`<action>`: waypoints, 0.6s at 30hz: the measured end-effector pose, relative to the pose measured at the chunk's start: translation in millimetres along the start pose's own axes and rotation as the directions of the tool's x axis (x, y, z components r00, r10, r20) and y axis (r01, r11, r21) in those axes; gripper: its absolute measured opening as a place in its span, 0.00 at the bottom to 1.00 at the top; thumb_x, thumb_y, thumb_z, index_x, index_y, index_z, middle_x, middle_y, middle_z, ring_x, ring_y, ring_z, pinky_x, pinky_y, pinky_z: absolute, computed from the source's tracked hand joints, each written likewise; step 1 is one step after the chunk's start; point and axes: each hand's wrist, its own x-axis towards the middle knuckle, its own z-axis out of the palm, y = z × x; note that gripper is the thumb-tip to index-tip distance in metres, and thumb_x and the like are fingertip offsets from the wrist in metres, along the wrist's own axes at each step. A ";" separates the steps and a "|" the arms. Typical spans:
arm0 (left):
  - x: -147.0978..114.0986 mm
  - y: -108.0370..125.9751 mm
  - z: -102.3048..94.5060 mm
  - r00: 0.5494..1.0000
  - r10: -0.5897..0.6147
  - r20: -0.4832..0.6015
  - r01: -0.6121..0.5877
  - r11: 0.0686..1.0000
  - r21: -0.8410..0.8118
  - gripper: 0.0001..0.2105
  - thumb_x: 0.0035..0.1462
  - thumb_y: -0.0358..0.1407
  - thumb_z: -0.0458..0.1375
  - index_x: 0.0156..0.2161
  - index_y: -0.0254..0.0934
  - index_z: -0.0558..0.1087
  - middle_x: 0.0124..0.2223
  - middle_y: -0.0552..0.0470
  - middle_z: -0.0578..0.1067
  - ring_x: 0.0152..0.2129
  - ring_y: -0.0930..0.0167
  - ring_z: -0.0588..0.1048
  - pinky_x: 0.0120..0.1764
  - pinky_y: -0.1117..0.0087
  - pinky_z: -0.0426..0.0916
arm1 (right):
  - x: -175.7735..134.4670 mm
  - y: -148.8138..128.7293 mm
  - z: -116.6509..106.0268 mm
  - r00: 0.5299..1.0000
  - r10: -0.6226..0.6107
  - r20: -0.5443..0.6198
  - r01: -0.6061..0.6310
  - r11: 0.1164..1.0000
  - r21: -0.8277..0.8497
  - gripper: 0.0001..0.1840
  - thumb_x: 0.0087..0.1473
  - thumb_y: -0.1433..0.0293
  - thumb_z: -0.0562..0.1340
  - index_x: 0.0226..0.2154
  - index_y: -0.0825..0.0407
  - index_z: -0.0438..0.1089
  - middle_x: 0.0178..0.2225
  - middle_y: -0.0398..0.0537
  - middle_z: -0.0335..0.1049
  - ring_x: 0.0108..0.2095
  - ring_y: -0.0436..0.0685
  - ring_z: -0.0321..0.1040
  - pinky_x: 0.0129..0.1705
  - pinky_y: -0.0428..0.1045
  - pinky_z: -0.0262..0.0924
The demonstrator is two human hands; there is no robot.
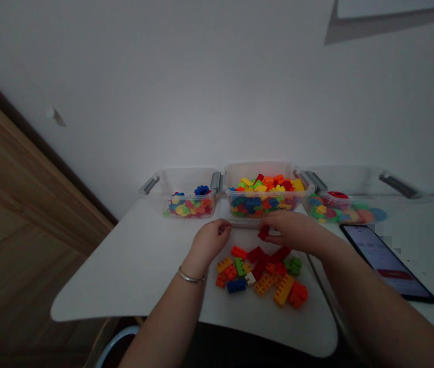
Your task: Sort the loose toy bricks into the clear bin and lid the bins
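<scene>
My right hand pinches a red toy brick between thumb and fingers, just in front of the middle bin. Level with it on the left is my left hand, a bangle on its wrist. Its fingers are curled together, and I cannot make out what, if anything, is in them. Below both hands lies a loose pile of building bricks: a blue brick, a yellow brick, a green brick, an orange piece and several red ones. A small white piece sits among them.
Behind the hands stands a clear middle bin heaped with bricks. A left bin holds small colourful pieces, and a right bin holds discs and shapes. A tablet lies at the right. The white table meets the wall.
</scene>
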 end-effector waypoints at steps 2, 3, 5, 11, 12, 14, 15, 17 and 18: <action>-0.2 0.2 -0.5 1.000 0.000 0.005 0.000 1.000 0.005 0.12 0.60 0.34 0.51 0.41 0.36 0.77 0.38 0.47 0.80 0.34 0.67 0.77 0.35 0.70 0.66 | -6.8 5.6 -10.8 0.979 -0.042 -0.197 0.045 0.999 0.015 0.11 0.55 0.66 0.60 0.39 0.47 0.75 0.41 0.47 0.76 0.41 0.58 0.72 0.41 0.51 0.62; -0.3 0.3 -0.7 1.000 -0.002 0.008 0.002 1.000 0.008 0.12 0.60 0.35 0.51 0.41 0.36 0.77 0.38 0.47 0.80 0.33 0.67 0.77 0.34 0.70 0.66 | -10.4 8.1 -15.3 0.944 -0.049 -0.327 0.051 0.999 -0.004 0.11 0.56 0.65 0.60 0.40 0.46 0.75 0.41 0.47 0.76 0.42 0.59 0.71 0.43 0.52 0.62; -0.8 0.5 -0.9 1.000 -0.007 0.011 0.007 1.000 0.014 0.12 0.60 0.35 0.51 0.41 0.36 0.77 0.38 0.47 0.80 0.32 0.67 0.76 0.33 0.70 0.65 | -16.5 12.0 -20.7 0.813 -0.024 -0.582 -0.013 0.998 -0.059 0.12 0.57 0.62 0.59 0.41 0.47 0.75 0.40 0.50 0.76 0.43 0.61 0.70 0.47 0.55 0.59; -1.0 0.6 -0.6 1.000 -0.017 0.005 0.017 1.000 0.015 0.12 0.60 0.35 0.51 0.42 0.36 0.77 0.38 0.46 0.80 0.33 0.67 0.77 0.35 0.70 0.66 | -15.9 20.3 -12.0 0.443 0.204 -0.873 -0.343 0.938 0.045 0.17 0.57 0.55 0.58 0.40 0.49 0.73 0.38 0.54 0.75 0.44 0.66 0.67 0.50 0.60 0.54; -0.9 0.6 -0.6 1.000 -0.017 0.009 0.017 1.000 0.013 0.13 0.60 0.35 0.51 0.42 0.36 0.77 0.39 0.46 0.80 0.34 0.67 0.77 0.35 0.70 0.66 | -13.5 22.5 -9.1 0.440 0.224 -0.869 -0.360 0.931 0.058 0.17 0.57 0.55 0.58 0.40 0.50 0.73 0.38 0.55 0.75 0.44 0.66 0.67 0.50 0.60 0.54; -0.8 0.7 -0.5 1.000 -0.016 0.015 0.016 1.000 0.007 0.13 0.60 0.35 0.51 0.42 0.35 0.77 0.39 0.46 0.80 0.35 0.67 0.77 0.36 0.70 0.66 | -8.3 27.9 -3.8 0.466 0.257 -0.846 -0.389 0.919 0.065 0.19 0.57 0.55 0.58 0.41 0.51 0.73 0.38 0.56 0.74 0.44 0.67 0.66 0.49 0.60 0.52; -0.8 0.8 -0.5 1.000 -0.016 0.016 0.016 1.000 0.004 0.13 0.60 0.35 0.51 0.42 0.35 0.77 0.39 0.46 0.80 0.35 0.67 0.77 0.37 0.70 0.67 | -6.0 30.6 -1.5 0.486 0.271 -0.831 -0.402 0.914 0.063 0.19 0.57 0.55 0.58 0.42 0.51 0.73 0.38 0.56 0.74 0.44 0.67 0.65 0.49 0.60 0.52; -1.2 1.1 -0.6 1.000 -0.015 0.014 0.015 1.000 0.002 0.13 0.60 0.35 0.51 0.42 0.35 0.77 0.40 0.46 0.80 0.36 0.66 0.77 0.38 0.69 0.67 | -2.7 35.4 2.1 0.529 0.288 -0.798 -0.418 0.907 0.050 0.20 0.56 0.56 0.57 0.43 0.51 0.73 0.40 0.56 0.75 0.44 0.67 0.65 0.49 0.61 0.51; -1.4 1.3 -0.7 1.000 -0.012 0.013 0.012 1.000 0.002 0.13 0.60 0.35 0.51 0.42 0.35 0.77 0.40 0.46 0.80 0.36 0.66 0.77 0.38 0.69 0.67 | -1.6 37.2 3.4 0.541 0.290 -0.789 -0.421 0.906 0.044 0.20 0.56 0.56 0.57 0.44 0.51 0.73 0.40 0.56 0.75 0.44 0.67 0.64 0.49 0.60 0.51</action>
